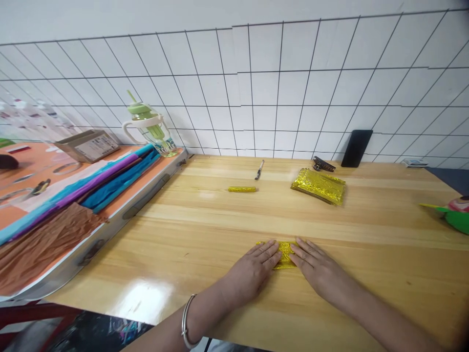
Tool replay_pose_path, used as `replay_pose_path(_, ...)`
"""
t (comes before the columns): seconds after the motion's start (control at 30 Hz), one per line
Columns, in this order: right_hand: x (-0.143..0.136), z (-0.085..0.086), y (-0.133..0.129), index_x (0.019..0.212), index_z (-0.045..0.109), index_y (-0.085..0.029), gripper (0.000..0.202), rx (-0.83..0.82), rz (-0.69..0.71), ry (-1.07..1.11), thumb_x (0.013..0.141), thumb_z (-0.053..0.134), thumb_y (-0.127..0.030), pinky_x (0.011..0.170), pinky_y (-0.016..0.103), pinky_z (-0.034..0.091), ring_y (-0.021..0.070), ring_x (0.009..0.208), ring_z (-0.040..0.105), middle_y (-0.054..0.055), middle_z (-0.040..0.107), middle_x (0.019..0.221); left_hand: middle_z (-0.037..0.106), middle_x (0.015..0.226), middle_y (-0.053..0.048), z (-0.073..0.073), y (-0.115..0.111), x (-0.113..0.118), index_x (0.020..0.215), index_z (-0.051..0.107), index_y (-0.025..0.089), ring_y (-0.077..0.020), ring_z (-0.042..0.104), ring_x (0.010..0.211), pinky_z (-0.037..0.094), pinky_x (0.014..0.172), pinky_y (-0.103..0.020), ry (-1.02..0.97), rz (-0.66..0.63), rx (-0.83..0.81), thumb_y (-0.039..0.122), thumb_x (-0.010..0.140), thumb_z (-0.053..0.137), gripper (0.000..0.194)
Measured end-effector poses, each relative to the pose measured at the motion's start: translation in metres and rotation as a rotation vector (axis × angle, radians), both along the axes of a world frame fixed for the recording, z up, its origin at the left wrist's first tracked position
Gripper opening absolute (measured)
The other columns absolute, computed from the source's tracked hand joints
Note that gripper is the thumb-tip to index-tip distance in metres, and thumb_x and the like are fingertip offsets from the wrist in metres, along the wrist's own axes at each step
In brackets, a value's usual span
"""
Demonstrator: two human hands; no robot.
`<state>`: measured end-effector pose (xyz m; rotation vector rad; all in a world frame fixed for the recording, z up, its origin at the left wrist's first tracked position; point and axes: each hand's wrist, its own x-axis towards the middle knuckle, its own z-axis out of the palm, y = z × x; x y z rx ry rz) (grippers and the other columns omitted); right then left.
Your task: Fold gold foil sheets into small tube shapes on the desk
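Observation:
A shiny gold foil piece (285, 255) lies flat on the wooden table near its front. My left hand (252, 271) rests palm down on the foil's left part, fingers stretched out. On its right part lies my right hand (320, 269), also flat with fingers extended. The foil shows between the two hands; its ends are partly hidden under the fingers. Farther back is a thin gold roll (242, 189), and to the right of it a stack of gold foil sheets (318, 186).
Behind are a pen (259, 169), a black clip (324, 165) and a black phone (356, 148) leaning on the wall. At left, an orange-topped surface holds colored crepe paper (84, 183), a cardboard box (88, 145) and a green-lidded bottle (152, 124). A green object (458, 219) sits far right.

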<state>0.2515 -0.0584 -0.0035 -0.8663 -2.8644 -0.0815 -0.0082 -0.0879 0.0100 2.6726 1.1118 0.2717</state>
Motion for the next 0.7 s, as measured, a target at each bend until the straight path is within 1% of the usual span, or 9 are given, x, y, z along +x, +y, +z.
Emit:
replay_pose_path(0.1,0.004,-0.002,0.003,0.130,0.050,-0.016,0.038,-0.023,0.002,0.051,0.093,0.039,-0.014,0.109,0.047,0.033,0.0244,0.137,0.023,0.010,0.045,0.139,0.032,0.147,-0.008,0.000,0.002,-0.006,0.140,0.034,0.018,-0.0201,0.022,0.138,0.027,0.112,-0.041,-0.047,-0.015,-0.021,0.019,0.093,0.039,0.048)
replay_pose_path(0.27,0.014,-0.008,0.008,0.130,0.050,-0.014,0.038,-0.024,0.046,0.163,0.093,0.040,-0.013,0.108,0.045,0.035,0.0233,0.135,0.028,0.011,0.046,0.138,0.041,0.142,-0.004,-0.004,0.001,-0.017,0.135,0.042,0.020,-0.0179,0.032,0.135,0.029,0.112,-0.039,-0.116,0.010,-0.023,0.016,0.093,0.041,0.043)
replay_pose_path(0.53,0.021,-0.002,0.013,0.130,0.051,-0.017,0.039,-0.075,0.050,0.240,0.092,0.043,-0.012,0.108,0.041,0.037,0.0217,0.130,0.038,0.010,0.050,0.135,0.055,0.131,-0.003,0.006,-0.001,-0.025,0.128,0.051,0.024,-0.0178,0.048,0.123,0.037,0.107,-0.038,-0.198,0.101,-0.032,0.020,0.093,0.046,0.035)
replay_pose_path(0.63,0.024,-0.002,0.014,0.130,0.051,-0.017,0.040,-0.087,0.058,0.241,0.091,0.045,-0.011,0.108,0.041,0.037,0.0222,0.130,0.038,0.009,0.049,0.135,0.058,0.128,-0.001,0.006,-0.002,-0.026,0.125,0.053,0.026,-0.0176,0.051,0.120,0.038,0.104,-0.039,-0.206,0.142,-0.031,0.020,0.092,0.050,0.034)
replay_pose_path(0.7,0.026,-0.002,0.015,0.128,0.053,-0.018,0.039,-0.096,0.058,0.260,0.090,0.047,-0.010,0.107,0.042,0.038,0.0219,0.129,0.040,0.008,0.052,0.133,0.060,0.125,0.000,0.005,-0.002,-0.027,0.122,0.055,0.028,-0.0171,0.053,0.119,0.037,0.102,-0.039,-0.222,0.173,-0.026,0.021,0.092,0.051,0.031)
